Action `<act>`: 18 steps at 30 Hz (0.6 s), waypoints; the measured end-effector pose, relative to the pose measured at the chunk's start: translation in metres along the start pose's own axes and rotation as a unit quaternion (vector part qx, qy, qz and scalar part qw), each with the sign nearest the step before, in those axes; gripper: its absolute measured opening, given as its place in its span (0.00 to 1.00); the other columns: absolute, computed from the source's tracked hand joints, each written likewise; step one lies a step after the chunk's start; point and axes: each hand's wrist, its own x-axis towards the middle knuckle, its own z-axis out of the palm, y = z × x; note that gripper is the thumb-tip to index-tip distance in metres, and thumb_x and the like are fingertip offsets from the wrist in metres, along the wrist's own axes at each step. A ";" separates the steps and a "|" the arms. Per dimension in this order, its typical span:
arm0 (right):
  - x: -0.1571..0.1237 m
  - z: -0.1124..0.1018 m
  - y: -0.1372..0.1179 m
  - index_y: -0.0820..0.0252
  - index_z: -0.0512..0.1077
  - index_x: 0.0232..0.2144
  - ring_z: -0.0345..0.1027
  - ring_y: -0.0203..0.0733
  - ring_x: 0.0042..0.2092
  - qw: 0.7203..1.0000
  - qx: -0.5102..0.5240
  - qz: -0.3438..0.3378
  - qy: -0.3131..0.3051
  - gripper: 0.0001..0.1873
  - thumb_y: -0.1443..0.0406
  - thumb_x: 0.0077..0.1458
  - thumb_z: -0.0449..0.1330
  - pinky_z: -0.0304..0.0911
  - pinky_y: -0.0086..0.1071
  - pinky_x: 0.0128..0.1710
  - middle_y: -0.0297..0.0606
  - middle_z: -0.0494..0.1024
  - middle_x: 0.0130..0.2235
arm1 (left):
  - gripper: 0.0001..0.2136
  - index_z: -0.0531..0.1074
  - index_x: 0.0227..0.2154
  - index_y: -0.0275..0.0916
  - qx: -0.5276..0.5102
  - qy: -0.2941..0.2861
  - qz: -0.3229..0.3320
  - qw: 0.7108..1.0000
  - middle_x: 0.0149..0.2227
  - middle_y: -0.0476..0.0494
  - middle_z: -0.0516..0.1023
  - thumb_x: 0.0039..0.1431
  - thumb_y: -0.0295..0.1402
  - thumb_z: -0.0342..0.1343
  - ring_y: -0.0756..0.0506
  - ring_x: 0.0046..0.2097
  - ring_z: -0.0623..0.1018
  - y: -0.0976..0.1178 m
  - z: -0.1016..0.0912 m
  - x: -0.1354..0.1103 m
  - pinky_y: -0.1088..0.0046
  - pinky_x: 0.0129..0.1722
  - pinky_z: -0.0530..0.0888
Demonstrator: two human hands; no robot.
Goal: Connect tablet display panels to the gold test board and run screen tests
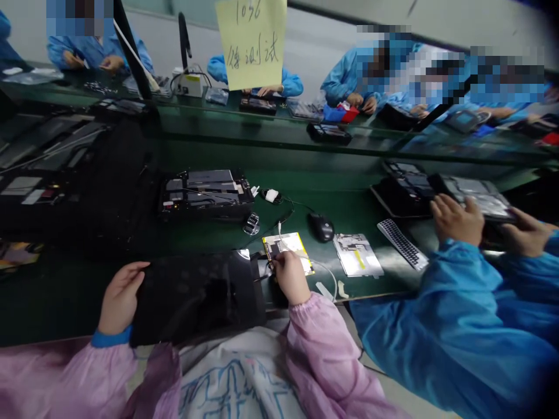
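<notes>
A glossy black tablet screen (187, 297) lies flat at the front of the bench, with a pale corner tab at its upper right. My left hand (122, 297) holds it by the left edge, thumb and fingers pressed together. At the opposite end, my right hand (292, 278) is closed in a pinch beside a small silvery piece (264, 268) at the screen's right edge. What sits between those fingertips is hidden. A yellow-edged flat part (301, 247) lies just behind my right hand, and a white cable (325, 266) curves past it.
Stacked opened tablets (205, 192) stand behind the screen, more (52, 157) at left. A black mouse (322, 227), a silver plate (358, 255) and a white keypad (402, 243) lie to the right. A co-worker's hands (458, 220) touch tablets there. A glass shelf (271, 131) crosses behind.
</notes>
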 end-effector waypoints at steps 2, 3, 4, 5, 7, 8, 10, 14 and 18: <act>-0.001 0.000 0.000 0.59 0.66 0.24 0.66 0.48 0.36 1.000 0.007 -0.005 0.007 0.04 0.72 0.47 0.56 0.63 0.41 0.38 0.44 0.73 0.30 | 0.18 0.74 0.35 0.37 -0.002 -0.002 0.004 1.000 0.31 0.49 0.75 0.39 0.38 0.64 0.49 0.34 0.72 -0.002 -0.001 0.000 0.76 0.32 0.67; -0.002 0.000 0.000 0.59 0.65 0.24 0.66 0.48 0.36 1.000 0.011 -0.008 0.009 0.05 0.72 0.47 0.55 0.63 0.41 0.38 0.44 0.73 0.30 | 0.17 0.74 0.35 0.37 -0.004 -0.002 0.007 1.000 0.31 0.49 0.75 0.40 0.38 0.63 0.48 0.34 0.73 -0.003 -0.001 0.000 0.76 0.32 0.67; -0.002 0.000 0.000 0.58 0.65 0.24 0.66 0.48 0.35 1.000 0.016 -0.011 0.011 0.05 0.72 0.47 0.55 0.63 0.41 0.38 0.44 0.73 0.30 | 0.17 0.74 0.35 0.37 -0.008 -0.004 0.011 1.000 0.31 0.49 0.75 0.40 0.38 0.63 0.48 0.34 0.73 -0.004 0.000 0.000 0.76 0.32 0.68; -0.002 -0.002 0.000 0.58 0.65 0.24 0.66 0.47 0.35 1.000 0.022 -0.013 0.013 0.04 0.71 0.48 0.55 0.63 0.41 0.38 0.44 0.73 0.30 | 0.17 0.74 0.35 0.37 -0.011 -0.006 0.013 1.000 0.31 0.49 0.75 0.40 0.39 0.64 0.48 0.34 0.73 -0.004 0.000 0.000 0.75 0.32 0.68; -0.004 -0.008 -0.001 0.59 0.66 0.25 0.66 0.46 0.34 0.999 0.039 -0.018 0.014 0.03 0.70 0.49 0.54 0.64 0.40 0.36 0.43 0.73 0.30 | 0.18 0.74 0.34 0.37 -0.012 -0.005 0.021 1.000 0.31 0.48 0.76 0.39 0.40 0.64 0.48 0.34 0.74 -0.005 0.000 0.000 0.74 0.33 0.69; -0.006 -0.012 -0.003 0.59 0.66 0.26 0.67 0.45 0.33 0.999 0.048 -0.020 0.016 0.03 0.69 0.50 0.54 0.64 0.39 0.36 0.42 0.73 0.29 | 0.19 0.73 0.34 0.37 -0.008 -0.002 0.026 1.000 0.32 0.48 0.76 0.39 0.41 0.65 0.48 0.34 0.74 -0.005 0.000 0.000 0.74 0.33 0.70; -0.013 -0.024 -0.009 0.59 0.66 0.26 0.66 0.43 0.32 0.997 0.065 -0.029 0.023 0.05 0.65 0.53 0.54 0.63 0.37 0.34 0.41 0.73 0.29 | 0.19 0.73 0.34 0.37 0.004 0.012 0.040 0.999 0.32 0.48 0.76 0.38 0.41 0.66 0.48 0.33 0.75 -0.006 -0.004 -0.002 0.73 0.33 0.71; -0.036 -0.044 -0.032 0.58 0.67 0.23 0.65 0.38 0.28 0.990 0.110 -0.077 -0.039 0.15 0.55 0.55 0.58 0.61 0.32 0.29 0.35 0.70 0.24 | 0.16 0.72 0.33 0.35 -0.008 0.060 0.111 0.992 0.31 0.47 0.77 0.41 0.37 0.67 0.50 0.31 0.76 -0.004 -0.015 -0.017 0.76 0.31 0.73; -0.054 -0.048 -0.047 0.60 0.72 0.23 0.63 0.35 0.21 0.970 0.136 -0.115 -0.165 0.18 0.51 0.52 0.62 0.57 0.28 0.21 0.32 0.71 0.19 | 0.09 0.70 0.32 0.37 -0.043 0.031 0.294 0.954 0.37 0.45 0.81 0.49 0.28 0.64 0.50 0.37 0.80 0.017 -0.028 -0.048 0.77 0.34 0.77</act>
